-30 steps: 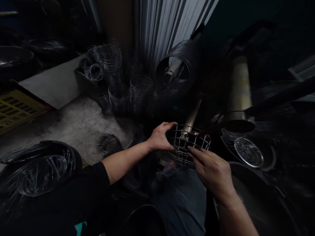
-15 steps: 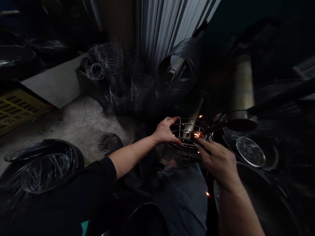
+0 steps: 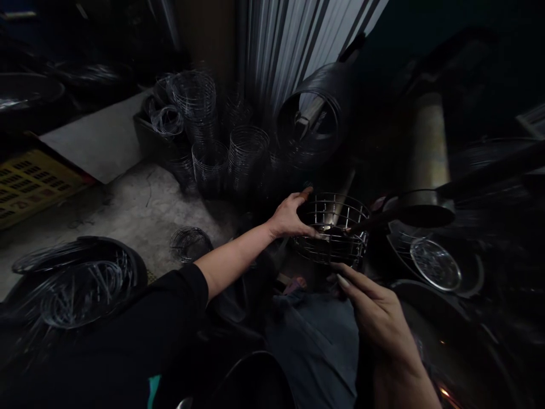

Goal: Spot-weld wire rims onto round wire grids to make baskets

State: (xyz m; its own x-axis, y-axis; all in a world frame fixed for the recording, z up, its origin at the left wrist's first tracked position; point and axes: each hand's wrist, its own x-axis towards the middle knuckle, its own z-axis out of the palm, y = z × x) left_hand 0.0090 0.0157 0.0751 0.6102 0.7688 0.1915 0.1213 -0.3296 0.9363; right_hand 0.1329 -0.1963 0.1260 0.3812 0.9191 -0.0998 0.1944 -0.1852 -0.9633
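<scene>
A round wire basket (image 3: 347, 249) sits between my hands, around the tip of a metal rod. My left hand (image 3: 293, 217) grips its left side, thumb and fingers spread around the wires. Below the basket's front edge is my right hand (image 3: 370, 307), with fingertips pinched together near a thin dark wire; what lies between them is too dark to tell. Behind the basket, a pale bar (image 3: 344, 196) slants down into it. The thick electrode arm (image 3: 383, 217) reaches in from the right and ends at the basket's wires.
Stacks of wire rings (image 3: 248, 150) stand at the back. A wire coil (image 3: 191, 244) lies on the floor. A black tub of wire pieces (image 3: 136, 267) is at left, a yellow crate (image 3: 38, 180) beyond. On the right are a round mesh piece (image 3: 435, 264) and a large basin (image 3: 447, 329).
My right hand has moved down and away from the basket's wires. The bright glow at the rod tip is gone, and sparks now show at the lower right.
</scene>
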